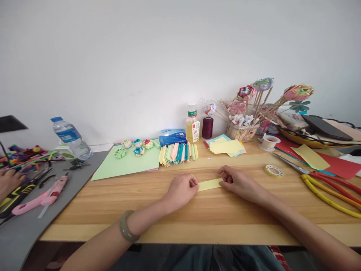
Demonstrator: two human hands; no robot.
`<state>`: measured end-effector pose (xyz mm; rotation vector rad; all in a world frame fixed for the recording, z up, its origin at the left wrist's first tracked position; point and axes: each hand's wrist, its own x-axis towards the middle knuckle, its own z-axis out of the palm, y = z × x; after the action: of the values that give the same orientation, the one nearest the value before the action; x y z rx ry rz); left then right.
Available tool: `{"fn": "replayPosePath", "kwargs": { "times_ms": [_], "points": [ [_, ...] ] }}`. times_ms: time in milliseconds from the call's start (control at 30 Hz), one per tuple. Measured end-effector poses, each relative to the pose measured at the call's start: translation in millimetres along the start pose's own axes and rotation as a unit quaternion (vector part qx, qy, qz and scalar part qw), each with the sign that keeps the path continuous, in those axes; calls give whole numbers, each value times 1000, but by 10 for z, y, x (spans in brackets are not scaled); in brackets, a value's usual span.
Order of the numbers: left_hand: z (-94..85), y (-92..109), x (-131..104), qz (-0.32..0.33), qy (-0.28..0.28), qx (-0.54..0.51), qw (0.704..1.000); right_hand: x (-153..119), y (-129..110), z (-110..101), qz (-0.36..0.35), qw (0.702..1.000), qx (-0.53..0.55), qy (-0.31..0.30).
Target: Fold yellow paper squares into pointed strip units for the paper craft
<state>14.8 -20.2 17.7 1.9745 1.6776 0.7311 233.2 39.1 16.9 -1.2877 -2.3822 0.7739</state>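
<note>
Between my hands, low over the wooden table [113, 210], stretches a narrow yellow paper strip [209, 184]. My left hand [182, 189] pinches its left end, fingers curled. The right end is pinched by my right hand [239, 182], thumb and fingers pressed together. Beyond my hands lies a row of folded paper strips [176, 153] in yellow, pink, green and blue. Behind my right hand is a stack of yellow paper pieces [225, 146]. Several folded paper flowers [138, 150] rest on a light green sheet [126, 165] to the left.
Right of my hands lie a tape roll [273, 170], scissors [310, 173] and a wire spool [269, 143]. Along the wall stand a glue bottle [192, 124], a purple thread spool [207, 128] and a flower basket [242, 132]. At left, another person's hand [9, 182] is near a pink glue gun [45, 197].
</note>
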Motion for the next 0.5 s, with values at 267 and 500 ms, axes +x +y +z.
{"fn": "replayPosePath", "kwargs": {
  "times_ms": [267,500],
  "points": [
    [-5,-2,-7,11,0,6,1000,-10,-104,-30,18,998,-60,2],
    [-12,1,-12,15,0,20,1000,-13,-127,3,38,994,-100,8]
  ]
}}
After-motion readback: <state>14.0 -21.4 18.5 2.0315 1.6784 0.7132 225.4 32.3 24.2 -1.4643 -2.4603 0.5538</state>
